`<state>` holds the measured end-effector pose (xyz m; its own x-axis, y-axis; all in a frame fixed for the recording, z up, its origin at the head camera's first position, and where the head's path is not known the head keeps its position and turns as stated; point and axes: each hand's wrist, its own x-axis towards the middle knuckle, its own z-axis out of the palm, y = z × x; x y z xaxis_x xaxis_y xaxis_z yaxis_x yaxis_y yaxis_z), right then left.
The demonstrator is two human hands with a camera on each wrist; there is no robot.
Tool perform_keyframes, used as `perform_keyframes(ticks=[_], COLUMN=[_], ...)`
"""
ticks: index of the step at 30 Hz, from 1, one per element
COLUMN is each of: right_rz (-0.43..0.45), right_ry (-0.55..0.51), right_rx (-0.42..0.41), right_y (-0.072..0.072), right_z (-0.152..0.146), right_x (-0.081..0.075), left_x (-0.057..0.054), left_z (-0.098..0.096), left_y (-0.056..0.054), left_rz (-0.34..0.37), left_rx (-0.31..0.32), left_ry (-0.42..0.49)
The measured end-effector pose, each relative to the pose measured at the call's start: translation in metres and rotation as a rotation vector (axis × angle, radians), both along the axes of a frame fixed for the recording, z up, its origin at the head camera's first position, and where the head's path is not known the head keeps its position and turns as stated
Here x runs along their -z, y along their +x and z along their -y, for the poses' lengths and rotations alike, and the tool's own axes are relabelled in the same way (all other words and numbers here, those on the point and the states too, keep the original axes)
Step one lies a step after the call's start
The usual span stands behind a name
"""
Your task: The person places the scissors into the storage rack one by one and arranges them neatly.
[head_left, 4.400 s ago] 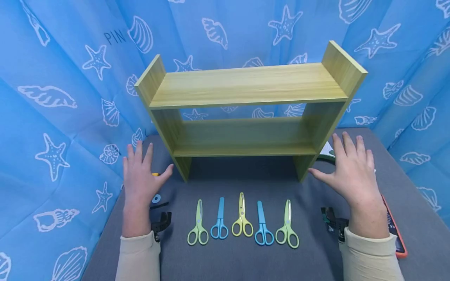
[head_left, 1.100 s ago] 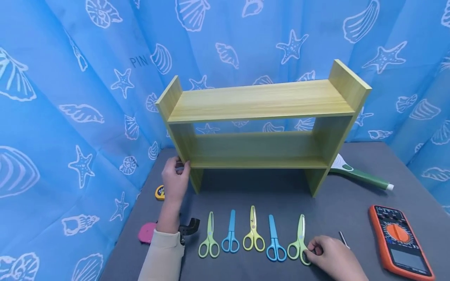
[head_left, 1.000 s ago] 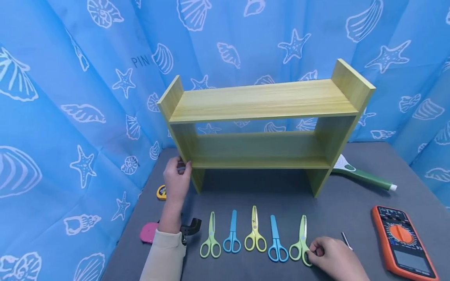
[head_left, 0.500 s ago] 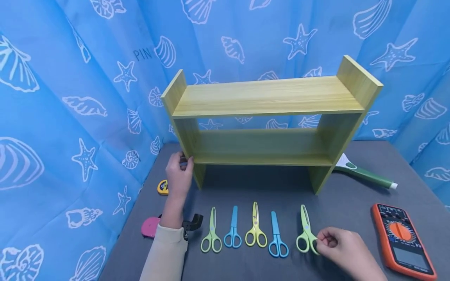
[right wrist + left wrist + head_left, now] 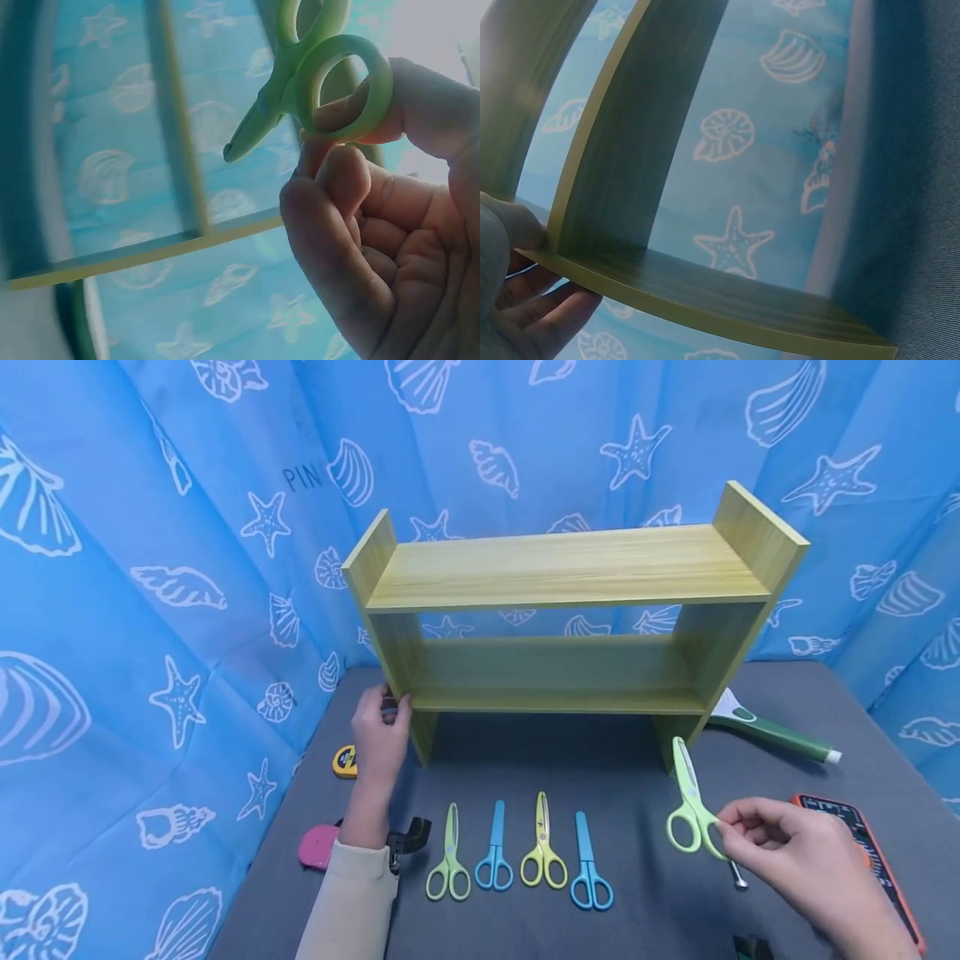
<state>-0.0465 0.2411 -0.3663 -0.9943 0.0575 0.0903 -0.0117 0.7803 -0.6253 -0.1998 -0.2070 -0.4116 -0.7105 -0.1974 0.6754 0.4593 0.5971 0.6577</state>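
My right hand (image 5: 806, 852) pinches a pair of light green scissors (image 5: 689, 789) by one handle loop, blades pointing away from me. They are lifted above the grey table, overlapping the shelf's right leg in the head view. In the right wrist view, thumb and index finger close on the loop of the scissors (image 5: 283, 79). My left hand (image 5: 378, 735) grips the left side panel of a two-tier wooden shelf (image 5: 570, 568), thumb in front at the lower board. Still lying in a row are green scissors (image 5: 451, 847), blue scissors (image 5: 498, 831), yellow scissors (image 5: 542, 835) and more blue scissors (image 5: 584, 843).
Left of the shelf lie a yellow tape measure (image 5: 345, 762) and a pink object (image 5: 318, 847). On the right are a green-handled white tool (image 5: 780, 739), an orange multimeter (image 5: 896, 885) partly behind my hand, and a thin metal rod (image 5: 739, 881). A blue curtain (image 5: 225, 735) hangs behind.
My right hand has taken the rightmost green scissors from the row, lifting them up and to the right. Earlier both hands were spread open; the left has since gripped the shelf and stays there.
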Motion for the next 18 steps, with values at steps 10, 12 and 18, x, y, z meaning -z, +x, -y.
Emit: perform_keyframes(ticks=[10, 12, 18], right_rz=[-0.205, -0.247, -0.354], right_ry=[-0.068, -0.093, -0.172], right_rx=[-0.023, -0.04, -0.072], right_y=[-0.008, -0.011, -0.018], right_z=[-0.004, -0.005, -0.005], right_x=[-0.047, -0.057, -0.089], left_x=[-0.002, -0.002, 0.0], left_z=[-0.001, -0.001, -0.001], left_y=[0.001, 0.001, 0.001], left_rz=[0.022, 0.02, 0.024], left_rx=[-0.008, -0.009, -0.015], left_ry=[-0.002, -0.004, -0.004])
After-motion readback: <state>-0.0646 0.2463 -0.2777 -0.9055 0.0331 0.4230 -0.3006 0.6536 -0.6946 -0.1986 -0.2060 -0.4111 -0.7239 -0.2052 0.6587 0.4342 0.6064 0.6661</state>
